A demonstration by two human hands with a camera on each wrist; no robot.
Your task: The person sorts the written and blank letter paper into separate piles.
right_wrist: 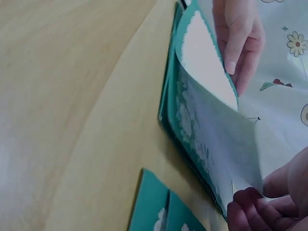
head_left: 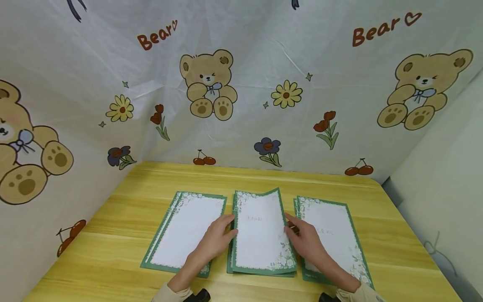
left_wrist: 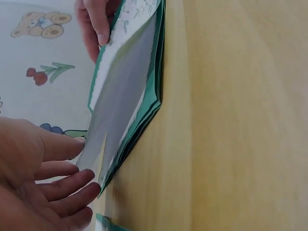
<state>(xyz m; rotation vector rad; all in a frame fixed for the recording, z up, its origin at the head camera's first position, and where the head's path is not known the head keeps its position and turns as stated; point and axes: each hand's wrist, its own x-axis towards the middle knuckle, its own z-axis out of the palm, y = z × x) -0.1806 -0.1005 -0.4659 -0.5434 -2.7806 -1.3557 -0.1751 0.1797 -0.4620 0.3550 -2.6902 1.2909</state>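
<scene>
A white sheet of paper (head_left: 260,243) with a green floral border and faint handwriting lies over the middle stack, its top right corner raised. My left hand (head_left: 216,237) pinches its left edge between thumb and fingers. At the opposite edge, my right hand (head_left: 306,241) pinches the sheet with thumb and fingertips. Both wrist views show the sheet bowed up from the green-edged sheets (left_wrist: 153,91) beneath. In the right wrist view, the right hand (right_wrist: 274,202) is at the lower right, partly cut off by the frame.
On the left lies another stack of bordered paper (head_left: 188,230), under my left forearm. A third stack (head_left: 336,218), with faint writing, lies partly under my right arm. The wooden table (head_left: 400,251) meets a bear-print cloth (head_left: 241,138) at the back.
</scene>
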